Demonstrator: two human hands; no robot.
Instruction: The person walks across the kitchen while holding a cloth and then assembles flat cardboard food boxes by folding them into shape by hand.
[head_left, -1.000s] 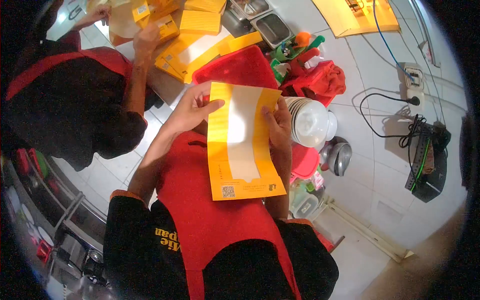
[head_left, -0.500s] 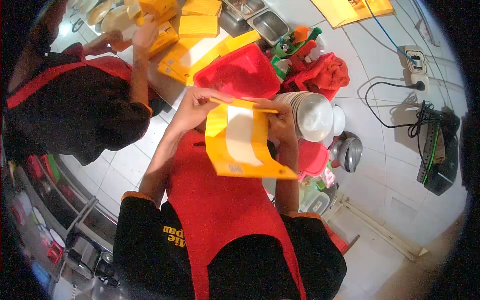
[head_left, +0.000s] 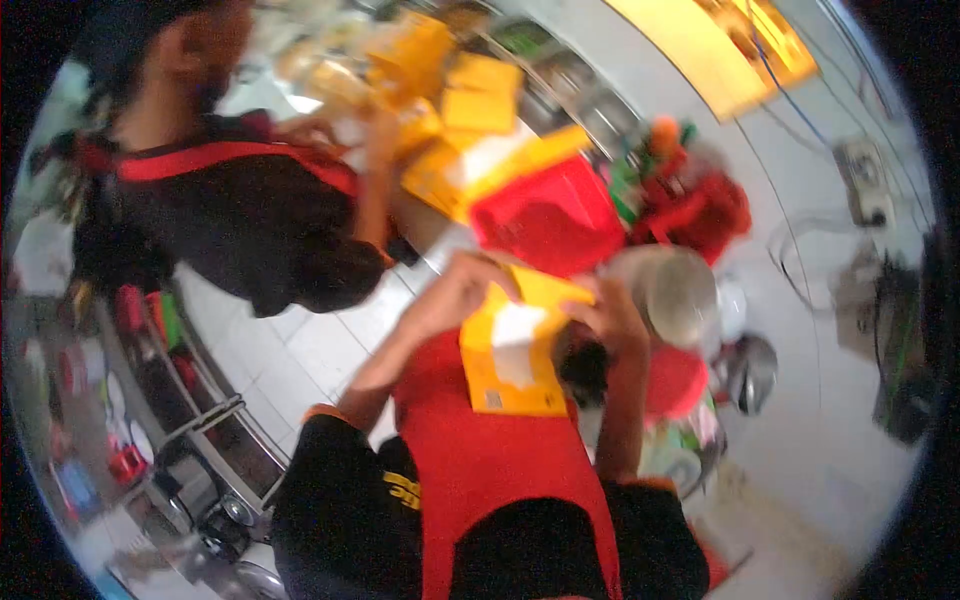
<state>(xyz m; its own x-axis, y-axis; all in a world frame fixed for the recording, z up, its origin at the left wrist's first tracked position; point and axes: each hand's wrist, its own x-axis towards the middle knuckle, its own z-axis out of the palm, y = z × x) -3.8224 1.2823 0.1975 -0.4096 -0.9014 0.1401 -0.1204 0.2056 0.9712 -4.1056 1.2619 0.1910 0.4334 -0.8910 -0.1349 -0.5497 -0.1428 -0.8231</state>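
Note:
In front of my red apron, both hands hold a yellow cardboard food box (head_left: 482,365) that is partly folded, with a white panel down its middle. My left hand (head_left: 470,288) is closed on the box's upper left edge, fingers bent over it. On the opposite upper corner, my right hand (head_left: 608,312) pinches the cardboard. Motion blur softens both hands. Just beyond the box lies a red plastic basket (head_left: 545,215).
To the left, a co-worker (head_left: 250,215) stands with hands among yellow boxes (head_left: 480,95). Stacked bowls (head_left: 680,295) stand right of my right hand, near a red cloth (head_left: 715,210). Metal containers (head_left: 605,125) line the back. A socket with cables (head_left: 865,180) is on the right wall.
The view has swung, so the surroundings sit further right and lower. The box's side panels have been folded up more, and its lower flap no longer sticks out to the right.

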